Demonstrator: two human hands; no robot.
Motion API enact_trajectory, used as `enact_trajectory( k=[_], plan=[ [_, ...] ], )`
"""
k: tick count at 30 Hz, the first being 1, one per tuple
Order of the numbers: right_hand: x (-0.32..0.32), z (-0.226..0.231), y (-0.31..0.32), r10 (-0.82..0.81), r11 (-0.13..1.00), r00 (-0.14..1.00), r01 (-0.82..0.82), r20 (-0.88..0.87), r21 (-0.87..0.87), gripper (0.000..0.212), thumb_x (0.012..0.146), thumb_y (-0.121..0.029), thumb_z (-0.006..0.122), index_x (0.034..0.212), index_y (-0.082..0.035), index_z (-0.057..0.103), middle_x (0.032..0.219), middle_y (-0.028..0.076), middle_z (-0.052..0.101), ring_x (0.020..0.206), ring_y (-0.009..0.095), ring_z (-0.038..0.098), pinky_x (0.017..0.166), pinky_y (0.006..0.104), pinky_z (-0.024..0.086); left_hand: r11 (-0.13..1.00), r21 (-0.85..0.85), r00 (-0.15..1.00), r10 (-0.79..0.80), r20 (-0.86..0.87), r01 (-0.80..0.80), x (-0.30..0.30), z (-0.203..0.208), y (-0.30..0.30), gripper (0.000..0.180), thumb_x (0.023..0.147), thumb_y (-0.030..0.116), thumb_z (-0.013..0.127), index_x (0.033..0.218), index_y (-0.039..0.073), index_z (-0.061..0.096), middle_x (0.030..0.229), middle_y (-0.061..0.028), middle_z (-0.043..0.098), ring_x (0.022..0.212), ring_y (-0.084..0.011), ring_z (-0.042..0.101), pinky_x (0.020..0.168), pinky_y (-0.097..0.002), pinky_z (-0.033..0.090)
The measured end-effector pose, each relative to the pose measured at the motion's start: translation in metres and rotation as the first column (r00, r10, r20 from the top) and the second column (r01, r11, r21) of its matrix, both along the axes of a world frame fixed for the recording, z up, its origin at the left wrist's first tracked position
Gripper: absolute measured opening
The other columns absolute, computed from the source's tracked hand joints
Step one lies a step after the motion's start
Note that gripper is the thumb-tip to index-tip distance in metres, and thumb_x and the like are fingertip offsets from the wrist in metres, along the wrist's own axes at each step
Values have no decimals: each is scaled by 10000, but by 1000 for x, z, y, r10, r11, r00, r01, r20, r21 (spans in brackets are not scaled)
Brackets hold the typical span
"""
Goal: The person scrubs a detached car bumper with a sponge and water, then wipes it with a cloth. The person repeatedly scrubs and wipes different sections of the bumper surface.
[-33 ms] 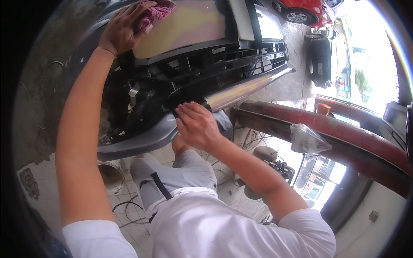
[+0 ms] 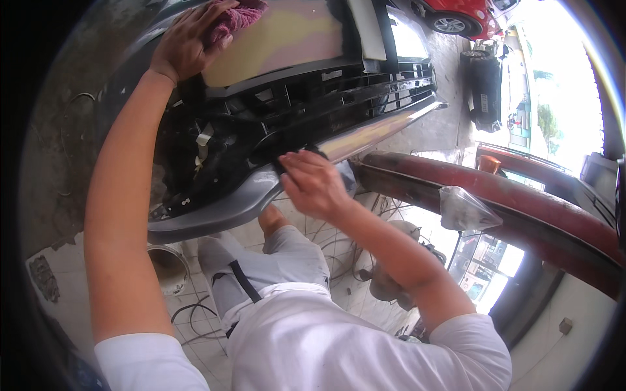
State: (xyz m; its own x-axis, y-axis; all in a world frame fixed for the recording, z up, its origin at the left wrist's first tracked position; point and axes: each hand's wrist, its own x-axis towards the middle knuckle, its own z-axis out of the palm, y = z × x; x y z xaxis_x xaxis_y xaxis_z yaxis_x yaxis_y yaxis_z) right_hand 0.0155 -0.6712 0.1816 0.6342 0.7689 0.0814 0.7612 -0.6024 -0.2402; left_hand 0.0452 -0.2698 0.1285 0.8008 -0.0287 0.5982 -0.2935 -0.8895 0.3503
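A car bumper, grey and black with sanded yellow-and-pink patches, spans the upper middle of the view. At its far left, my left hand grips a crumpled pink cloth against the patchy panel. My right hand presses down on the lower lip, where the grey end meets the sanded strip. Its fingers lie close together over a dark piece that I cannot make out, mostly hidden beneath them. Behind the lip are the dark grille slats.
To the right, a long dark-red bumper carries a clear plastic wrap. A bucket and hoses sit on the tiled floor, with a compressor-like machine near my right arm. Farther off stand a red car and a dark vehicle.
My right hand has slid a little to the right along the bumper's lip, its forearm shifting with it. The left hand and pink cloth have hardly moved.
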Motion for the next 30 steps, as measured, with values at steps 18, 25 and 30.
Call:
enact_trajectory(
  k=[18, 25, 30],
  plan=[
    [-68, 1, 62, 115, 992, 976, -122, -184, -31, 367, 957, -197, 650, 1193, 72, 731, 1262, 214, 729, 1254, 328, 667, 1159, 451, 462, 992, -125, 999, 6, 34, -2, 10, -5, 2, 529, 826, 282, 704, 1318, 138, 571, 1344, -178, 652, 1181, -387, 651, 1023, -498, 507],
    [36, 23, -32, -63, 987, 997, 56, -43, -151, 303, 1010, -140, 563, 1151, 55, 748, 1239, 241, 729, 1246, 361, 664, 1154, 470, 459, 996, -94, 999, 13, 29, -11, 10, -2, -1, 548, 815, 272, 704, 1329, 132, 576, 1341, -175, 654, 1167, -386, 656, 1001, -498, 518],
    [-86, -11, 74, 71, 997, 992, -69, -100, 19, 340, 886, -108, 691, 1168, 77, 738, 1227, 228, 735, 1223, 347, 684, 1158, 473, 469, 994, -104, 999, 40, 12, -38, 19, -5, -9, 583, 805, 264, 715, 1348, 114, 567, 1352, -184, 645, 1158, -413, 653, 983, -511, 525]
  ],
)
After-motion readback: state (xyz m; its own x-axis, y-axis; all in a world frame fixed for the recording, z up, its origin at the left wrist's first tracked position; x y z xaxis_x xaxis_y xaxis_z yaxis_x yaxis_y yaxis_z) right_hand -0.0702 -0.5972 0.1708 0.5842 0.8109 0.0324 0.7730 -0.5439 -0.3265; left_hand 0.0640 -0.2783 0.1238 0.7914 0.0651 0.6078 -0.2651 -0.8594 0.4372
